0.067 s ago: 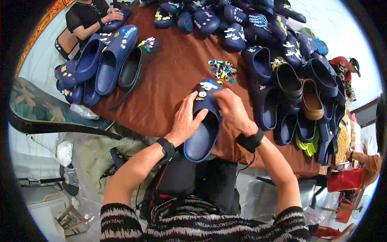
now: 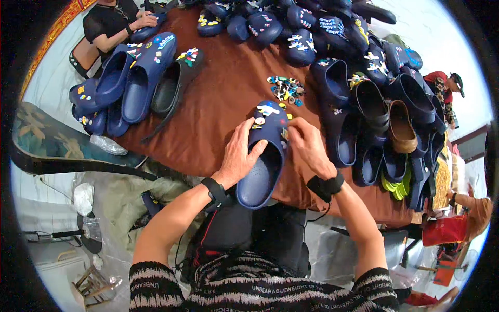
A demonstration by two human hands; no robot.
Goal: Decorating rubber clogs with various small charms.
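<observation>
A navy clog (image 2: 258, 182) lies on the brown cloth right in front of me, its toe pointing away. Small charms, one of them a white figure (image 2: 267, 111), decorate its toe. My left hand (image 2: 239, 153) grips the clog's left side, thumb over the edge of the opening. At the right of the toe, my right hand (image 2: 309, 145) is closed, fingertips pinched together; whatever is between them is hidden. Just beyond the toe is a pile of small colourful charms (image 2: 287, 89).
Decorated clogs (image 2: 138, 93) stand at the left, and many more clogs (image 2: 345, 145) crowd the right and far sides of the brown cloth (image 2: 208, 119). Another person (image 2: 112, 26) handles a clog at the far left. A chair (image 2: 52, 140) stands at the left.
My right hand has shifted slightly right, off the clog's toe, uncovering charms on that side. My left hand and the clog have hardly moved.
</observation>
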